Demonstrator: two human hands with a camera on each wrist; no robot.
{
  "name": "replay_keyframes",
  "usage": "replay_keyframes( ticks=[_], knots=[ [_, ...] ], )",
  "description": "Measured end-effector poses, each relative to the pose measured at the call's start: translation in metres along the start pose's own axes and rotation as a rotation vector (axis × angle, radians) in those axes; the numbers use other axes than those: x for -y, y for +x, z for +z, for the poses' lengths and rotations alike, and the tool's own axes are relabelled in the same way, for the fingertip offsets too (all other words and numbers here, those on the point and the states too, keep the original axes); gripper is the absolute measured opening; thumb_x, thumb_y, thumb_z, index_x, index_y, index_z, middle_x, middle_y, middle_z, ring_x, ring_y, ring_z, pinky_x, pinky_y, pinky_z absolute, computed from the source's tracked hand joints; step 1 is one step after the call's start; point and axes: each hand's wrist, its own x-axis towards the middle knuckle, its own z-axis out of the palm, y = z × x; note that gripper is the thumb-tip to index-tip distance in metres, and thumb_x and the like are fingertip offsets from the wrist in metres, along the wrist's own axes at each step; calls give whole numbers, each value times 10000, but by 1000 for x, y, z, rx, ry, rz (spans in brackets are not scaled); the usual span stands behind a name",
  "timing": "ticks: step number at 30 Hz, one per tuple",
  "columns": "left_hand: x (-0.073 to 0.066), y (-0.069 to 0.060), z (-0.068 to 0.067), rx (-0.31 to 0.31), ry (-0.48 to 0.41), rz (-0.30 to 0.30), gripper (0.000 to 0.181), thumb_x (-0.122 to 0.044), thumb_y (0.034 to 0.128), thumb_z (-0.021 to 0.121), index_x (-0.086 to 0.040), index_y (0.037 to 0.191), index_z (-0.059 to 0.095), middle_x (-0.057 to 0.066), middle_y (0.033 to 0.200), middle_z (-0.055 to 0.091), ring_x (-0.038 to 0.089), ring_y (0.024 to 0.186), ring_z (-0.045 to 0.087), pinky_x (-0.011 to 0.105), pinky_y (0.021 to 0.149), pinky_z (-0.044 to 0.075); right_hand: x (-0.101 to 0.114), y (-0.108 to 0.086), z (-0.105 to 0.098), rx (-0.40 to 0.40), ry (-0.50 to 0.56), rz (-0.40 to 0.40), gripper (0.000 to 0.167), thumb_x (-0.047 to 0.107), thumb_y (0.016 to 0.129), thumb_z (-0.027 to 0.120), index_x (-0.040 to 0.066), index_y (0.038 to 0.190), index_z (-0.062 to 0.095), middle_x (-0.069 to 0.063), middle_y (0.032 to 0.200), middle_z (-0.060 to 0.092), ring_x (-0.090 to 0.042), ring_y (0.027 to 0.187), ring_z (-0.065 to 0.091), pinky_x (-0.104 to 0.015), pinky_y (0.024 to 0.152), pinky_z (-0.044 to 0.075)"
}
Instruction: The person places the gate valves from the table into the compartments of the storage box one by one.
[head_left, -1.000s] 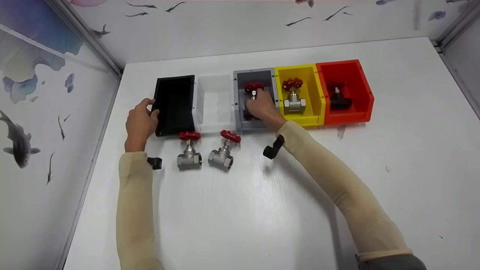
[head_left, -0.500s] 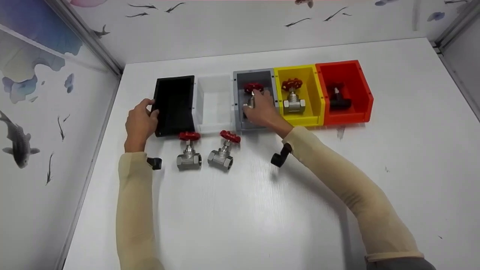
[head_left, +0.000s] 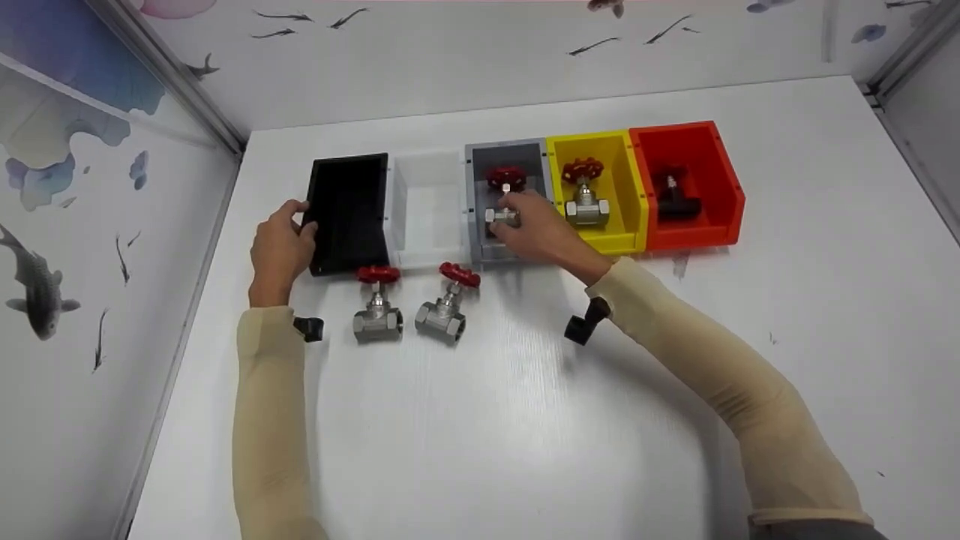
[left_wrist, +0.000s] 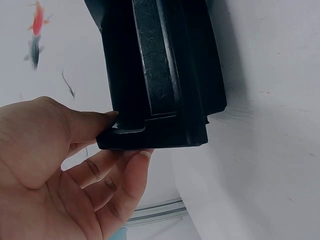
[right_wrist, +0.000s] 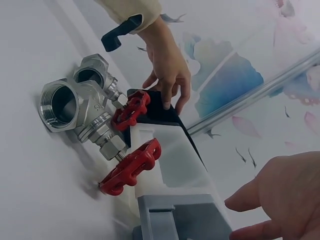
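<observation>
The left hand (head_left: 281, 247) pinches the left side of the black bin (head_left: 349, 210) between thumb and fingers; the right hand (head_left: 540, 231) is loose, thumb and fingers parted, over the grey bin (head_left: 472, 240). Below both hands spreads the white table (head_left: 480, 427), where five bins stand in a row. The black bin is just right of the left hand, its inside mostly too dark to read. The white bin (head_left: 431, 202) sits between the two hands. Under the right hand, the grey bin holds a valve (head_left: 506, 178), its red wheel beyond the fingertips and its metal body partly hidden; whether they touch cannot be told. Just right of that hand, the yellow bin (head_left: 624, 184) holds a red-wheeled metal valve (head_left: 587, 210). Farther right, the red bin (head_left: 709, 169) holds a black-bodied valve (head_left: 680, 206). Between the hands but nearer the person, two loose valves (head_left: 377, 324) lie on the table, red wheels toward the bins.
</observation>
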Motion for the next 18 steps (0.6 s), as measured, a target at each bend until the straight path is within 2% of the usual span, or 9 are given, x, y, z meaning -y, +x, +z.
replay_keyframes(
  ticks=[3, 7, 18],
  knots=[
    [0, 0, -1, 3, 1, -3, 385, -171, 1023, 531, -69, 1395, 533, 185, 940, 684, 257, 709, 593, 353, 622, 418, -3, -5, -6, -16, 4, -46, 290, 203, 984, 597, 12, 1194, 655, -151, 1211, 653, -288, 1069, 605, -434, 942, 483],
    [0, -1, -1, 9, 3, -9, 385, -174, 1025, 528, -73, 1396, 532, 185, 935, 683, 259, 708, 589, 353, 627, 415, -10, -13, -17, -38, 38, -42, 240, 209, 986, 606, 37, 1132, 687, -106, 1112, 690, -259, 1000, 624, -410, 902, 501],
    [0, 0, -2, 10, 1, -9, 381, -174, 1025, 529, -66, 1391, 533, 197, 941, 683, 258, 700, 589, 357, 620, 415, -32, -26, -48, -126, 56, -37, 236, 177, 992, 594, 22, 1149, 678, -120, 1108, 671, -261, 969, 594, -394, 874, 506]
  ],
)
